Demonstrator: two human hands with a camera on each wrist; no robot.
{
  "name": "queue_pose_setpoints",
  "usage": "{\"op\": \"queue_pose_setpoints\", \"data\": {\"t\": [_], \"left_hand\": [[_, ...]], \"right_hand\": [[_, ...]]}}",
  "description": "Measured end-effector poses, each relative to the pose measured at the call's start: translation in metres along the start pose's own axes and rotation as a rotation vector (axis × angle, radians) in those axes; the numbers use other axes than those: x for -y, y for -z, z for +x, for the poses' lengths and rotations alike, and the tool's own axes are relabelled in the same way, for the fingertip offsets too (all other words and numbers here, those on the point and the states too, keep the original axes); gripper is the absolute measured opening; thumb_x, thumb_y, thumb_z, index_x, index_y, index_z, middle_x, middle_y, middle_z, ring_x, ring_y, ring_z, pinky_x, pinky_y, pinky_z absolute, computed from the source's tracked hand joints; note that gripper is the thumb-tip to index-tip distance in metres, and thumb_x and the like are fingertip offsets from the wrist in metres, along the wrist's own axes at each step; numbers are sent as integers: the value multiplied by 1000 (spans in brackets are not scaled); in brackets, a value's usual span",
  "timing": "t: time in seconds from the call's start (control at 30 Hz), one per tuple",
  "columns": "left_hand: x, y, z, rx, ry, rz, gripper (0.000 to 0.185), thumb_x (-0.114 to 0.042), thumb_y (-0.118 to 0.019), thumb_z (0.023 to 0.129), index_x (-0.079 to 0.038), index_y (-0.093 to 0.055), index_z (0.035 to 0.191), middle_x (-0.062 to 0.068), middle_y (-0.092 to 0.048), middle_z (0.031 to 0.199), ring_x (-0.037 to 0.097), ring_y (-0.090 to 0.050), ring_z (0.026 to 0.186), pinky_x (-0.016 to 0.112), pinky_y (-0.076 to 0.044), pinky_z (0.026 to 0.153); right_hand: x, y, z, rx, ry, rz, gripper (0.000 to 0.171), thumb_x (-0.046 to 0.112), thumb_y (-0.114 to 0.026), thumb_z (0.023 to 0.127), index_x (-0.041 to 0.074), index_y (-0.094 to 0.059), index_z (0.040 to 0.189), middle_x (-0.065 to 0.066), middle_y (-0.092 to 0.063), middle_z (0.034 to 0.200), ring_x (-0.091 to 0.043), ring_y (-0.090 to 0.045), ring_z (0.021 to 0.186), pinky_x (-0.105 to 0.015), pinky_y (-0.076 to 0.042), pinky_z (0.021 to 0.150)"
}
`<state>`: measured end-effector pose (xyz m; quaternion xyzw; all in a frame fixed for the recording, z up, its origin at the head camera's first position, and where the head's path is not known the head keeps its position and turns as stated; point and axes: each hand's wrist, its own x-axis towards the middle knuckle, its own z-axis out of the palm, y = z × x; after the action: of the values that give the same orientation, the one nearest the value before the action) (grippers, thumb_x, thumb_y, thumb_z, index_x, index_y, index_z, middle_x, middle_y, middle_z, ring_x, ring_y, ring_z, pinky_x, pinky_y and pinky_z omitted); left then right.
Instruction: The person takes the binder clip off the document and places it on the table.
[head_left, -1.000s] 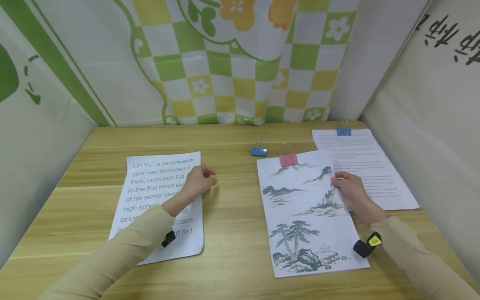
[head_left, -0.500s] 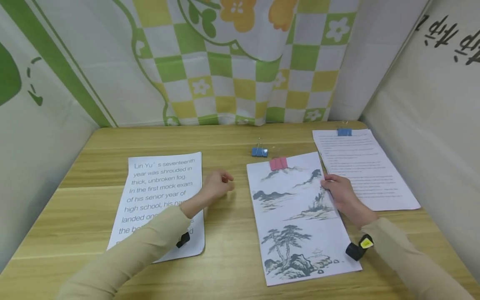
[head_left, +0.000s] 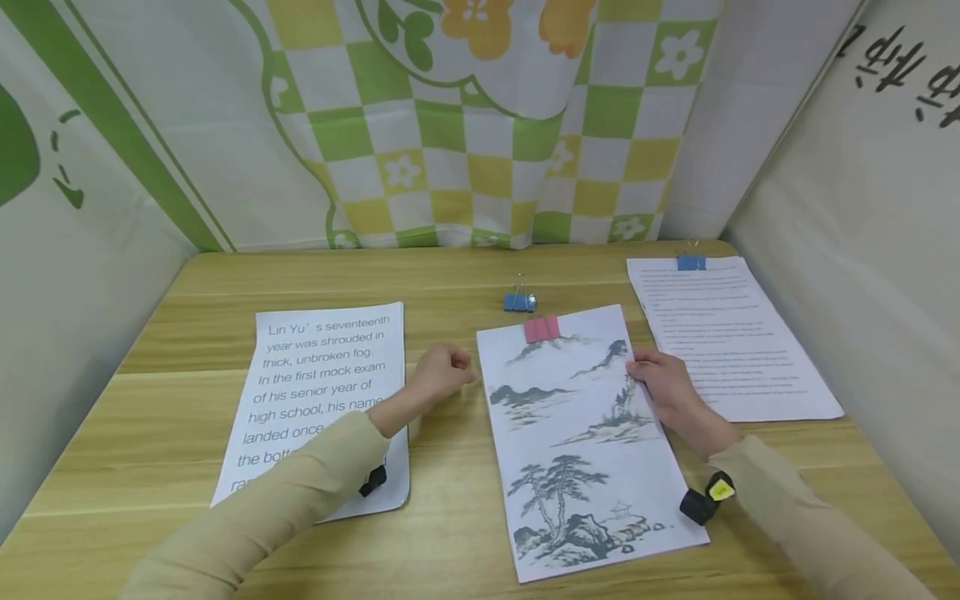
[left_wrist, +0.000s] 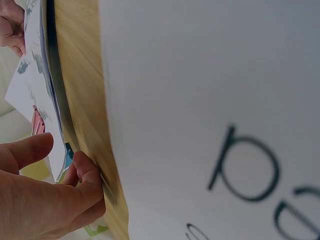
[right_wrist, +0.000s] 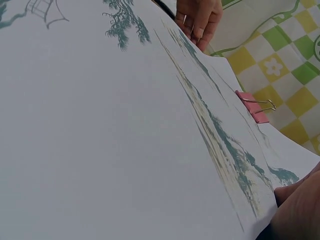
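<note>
On our wood table [head_left: 465,275], our right hand [head_left: 660,379] holds the picture [head_left: 577,433] edge, and our curled left hand [head_left: 442,371], holding nothing, sits beside it.

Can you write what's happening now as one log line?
right hand: holds landscape print edge | left hand: curled beside print | pink clip: on print top

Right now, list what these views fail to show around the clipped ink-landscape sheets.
- Large-print story sheet: lower lines hidden by the left sleeve, head view.
- Small-print sheets under a blue clip: text too small to read.
- Right hand: fingertips under the ink-landscape sheets hidden; cut off by the right wrist view's edge.
</note>
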<state>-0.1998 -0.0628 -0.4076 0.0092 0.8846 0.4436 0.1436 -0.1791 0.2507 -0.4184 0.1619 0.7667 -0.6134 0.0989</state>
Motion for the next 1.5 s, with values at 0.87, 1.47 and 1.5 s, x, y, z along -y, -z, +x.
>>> {"op": "queue_pose_setpoints", "data": {"t": [0.87, 1.47, 1.5], "left_hand": [[1, 7, 7, -44, 113, -203, 41, -3, -56, 90, 9, -51, 128, 25, -62, 107, 9, -52, 53, 18, -52, 47], [4, 8, 8, -85, 67, -327, 50, 4, -52, 90, 11, -38, 137, 25, -53, 110, 12, -54, 66, 21, -59, 61], [3, 8, 8, -87, 65, -323, 50, 4, -52, 90, 10, -39, 137, 25, -53, 110, 12, -54, 67, 21, -59, 61]], "right_hand": [[3, -27, -9, 60, -15, 72, 38, 6, -48, 96, -11, -42, 130, 7, -61, 86, 0, -59, 74, -16, -52, 67], [8, -27, 6, 171, 26, -103, 43, 5, -46, 95, -13, -42, 133, -20, -62, 116, -2, -58, 85, -16, -51, 75], [10, -27, 9, 177, 25, -119, 44, 6, -46, 94, -12, -41, 134, -23, -59, 121, -4, -59, 87, -17, -51, 76]]}}
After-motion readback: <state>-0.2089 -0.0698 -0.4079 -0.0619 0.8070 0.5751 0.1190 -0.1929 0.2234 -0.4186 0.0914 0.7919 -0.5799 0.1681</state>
